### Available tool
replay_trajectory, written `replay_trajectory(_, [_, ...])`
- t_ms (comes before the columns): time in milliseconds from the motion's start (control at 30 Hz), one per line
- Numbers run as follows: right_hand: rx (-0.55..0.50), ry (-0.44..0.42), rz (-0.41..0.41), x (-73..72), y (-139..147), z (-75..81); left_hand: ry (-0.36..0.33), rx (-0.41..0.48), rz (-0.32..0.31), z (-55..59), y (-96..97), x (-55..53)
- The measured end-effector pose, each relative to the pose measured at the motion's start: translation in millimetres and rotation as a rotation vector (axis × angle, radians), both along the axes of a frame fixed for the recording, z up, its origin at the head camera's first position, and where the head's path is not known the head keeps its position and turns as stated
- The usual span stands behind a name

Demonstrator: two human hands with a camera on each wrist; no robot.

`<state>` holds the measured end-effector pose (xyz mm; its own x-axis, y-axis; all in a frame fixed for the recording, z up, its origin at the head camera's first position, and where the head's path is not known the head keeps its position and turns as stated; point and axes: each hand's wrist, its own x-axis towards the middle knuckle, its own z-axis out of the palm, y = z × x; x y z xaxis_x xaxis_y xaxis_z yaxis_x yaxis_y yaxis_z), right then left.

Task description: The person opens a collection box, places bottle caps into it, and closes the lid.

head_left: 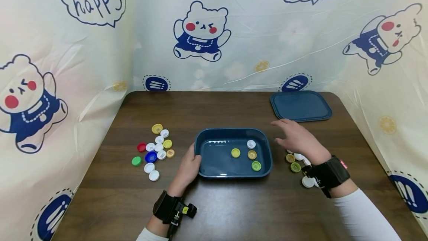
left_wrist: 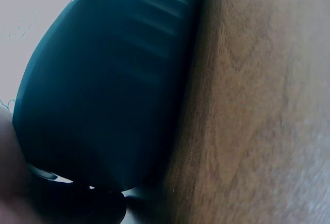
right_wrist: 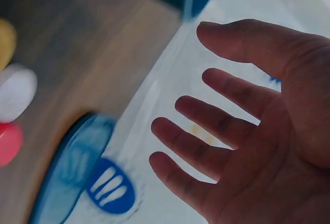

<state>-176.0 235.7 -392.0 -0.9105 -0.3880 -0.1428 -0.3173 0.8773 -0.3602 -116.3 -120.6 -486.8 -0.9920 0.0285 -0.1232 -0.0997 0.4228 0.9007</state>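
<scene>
A dark blue rectangular plastic box (head_left: 214, 151), without its lid on, stands mid-table. My left hand (head_left: 188, 166) grips its left wall, with the thumb over the rim. In the left wrist view the box's side wall (left_wrist: 113, 79) fills much of the picture above the wood. Inside lie a white bottle cap (head_left: 251, 144), a yellow cap (head_left: 235, 153), a gold cap (head_left: 252, 154) and a green cap (head_left: 256, 166). My right hand (head_left: 299, 138), empty with fingers spread, hovers right of the box. Beneath it is a group of caps, among them a green cap (head_left: 295, 167), partly hidden by the wrist.
A matching blue lid (head_left: 301, 106) lies at the back right. On the left is a loose group of bottle caps, including a red cap (head_left: 141, 147), a blue cap (head_left: 151, 157) and several white ones. A printed curtain (head_left: 207, 73) hangs around the wooden table (head_left: 227, 211).
</scene>
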Motion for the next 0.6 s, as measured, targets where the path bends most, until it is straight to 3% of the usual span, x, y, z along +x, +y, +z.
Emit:
replay_trajectory(367, [0.050, -0.105, -0.182, 10.9, 80, -20.9, -0.019, -0.009, 0.001, -2.1, -1.3, 0.5])
replay_trajectory(600, [0.088, -0.163, -0.223, 16.0, 112, -41.8, -0.016, 0.002, 0.001, -2.1, -2.1, 0.4])
